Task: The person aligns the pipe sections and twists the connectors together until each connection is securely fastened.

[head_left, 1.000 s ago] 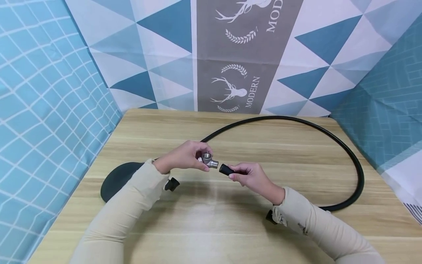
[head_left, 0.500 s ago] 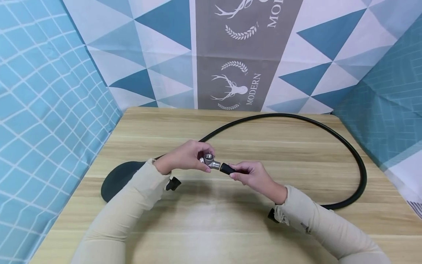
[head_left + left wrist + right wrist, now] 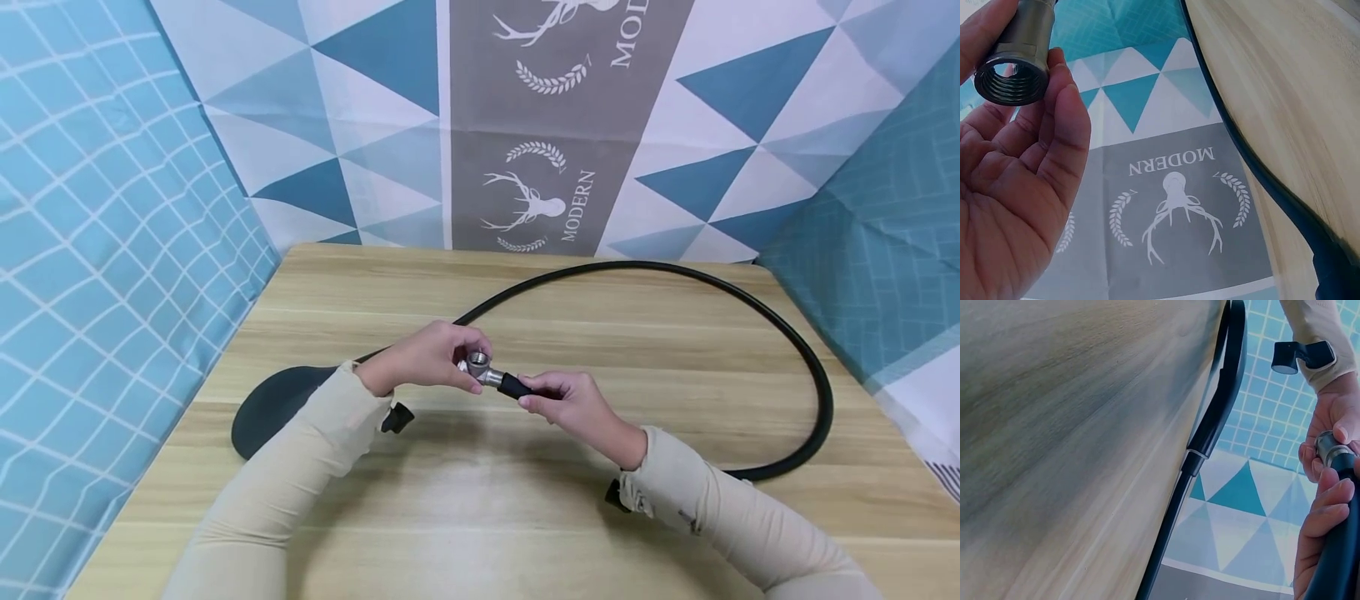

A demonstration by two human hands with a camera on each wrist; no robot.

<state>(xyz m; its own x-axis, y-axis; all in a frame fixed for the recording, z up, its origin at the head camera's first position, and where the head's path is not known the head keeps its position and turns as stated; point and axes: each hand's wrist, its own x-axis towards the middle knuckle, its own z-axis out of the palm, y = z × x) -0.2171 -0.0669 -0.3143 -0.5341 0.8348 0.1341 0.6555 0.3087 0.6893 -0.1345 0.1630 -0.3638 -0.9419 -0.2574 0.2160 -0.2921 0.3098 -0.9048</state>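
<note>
- While the left grip [image 3: 438,354] pinches the metal fitting [image 3: 480,372] between thumb and fingers, its spread is no wider than the piece; in the left wrist view, the fitting's threaded mouth faces the camera.
- The right grip [image 3: 566,398] is closed about the black hose end [image 3: 513,387], fingers bent along one side; the right wrist view shows the hose running down past them.
- Fitting and hose end are raised over the middle of the desk [image 3: 675,350] and touch end to end, the hose end to the right of the fitting. How far one enters the other cannot be made out.
- The black hose [image 3: 637,265] lies in a wide arc across the far and right parts of the desk, one stretch passing behind the left grip, the other running beneath the right sleeve [image 3: 750,521], which hides its further course.
- A dark rounded piece [image 3: 277,408] rests on the desk at left, partly covered by the left sleeve [image 3: 300,475].
- Small black devices sit at the left wrist [image 3: 397,418] and right wrist [image 3: 615,496].
- Patterned sheets border the desk: blue grid [image 3: 90,250] at left, triangles with a grey deer panel [image 3: 555,108] behind, teal [image 3: 892,217] at right.
</note>
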